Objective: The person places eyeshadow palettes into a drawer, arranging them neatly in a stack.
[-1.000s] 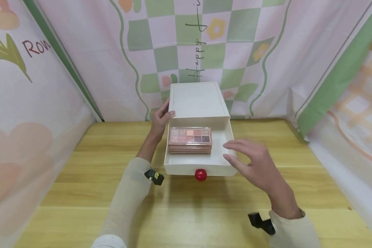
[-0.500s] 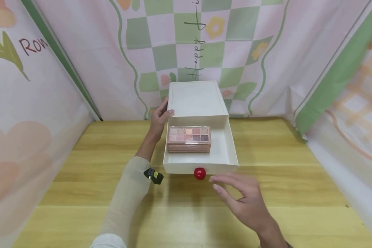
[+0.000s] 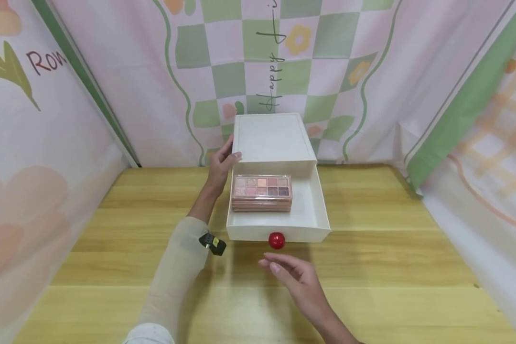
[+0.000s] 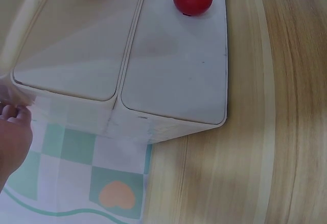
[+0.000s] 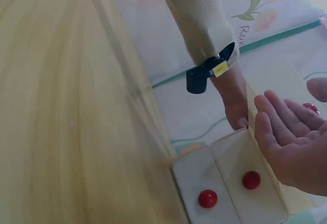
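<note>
A white drawer unit (image 3: 273,136) stands on the wooden table, its top drawer (image 3: 307,217) pulled out. Inside, toward the left, lies a stack of eyeshadow palettes (image 3: 261,188); the uppermost shows rows of pink, peach and dark shades through a clear lid. My left hand (image 3: 218,169) rests against the unit's left side, thumb on the top edge. Just below the drawer's round red knob (image 3: 276,240), my right hand (image 3: 296,282) hovers with loosely bent fingers, holding nothing. In the right wrist view, the right hand's (image 5: 294,137) palm and fingers show, apart from the knob.
Beneath the pulled-out drawer are closed drawers with red knobs (image 5: 208,198), also visible in the left wrist view. A patterned cloth (image 3: 223,43) hangs behind the unit, and more cloth hangs at both sides of the table (image 3: 391,267).
My right hand has left the drawer's right edge and moved down and left to just below the red knob. The left hand, drawer and palettes stay in place.
</note>
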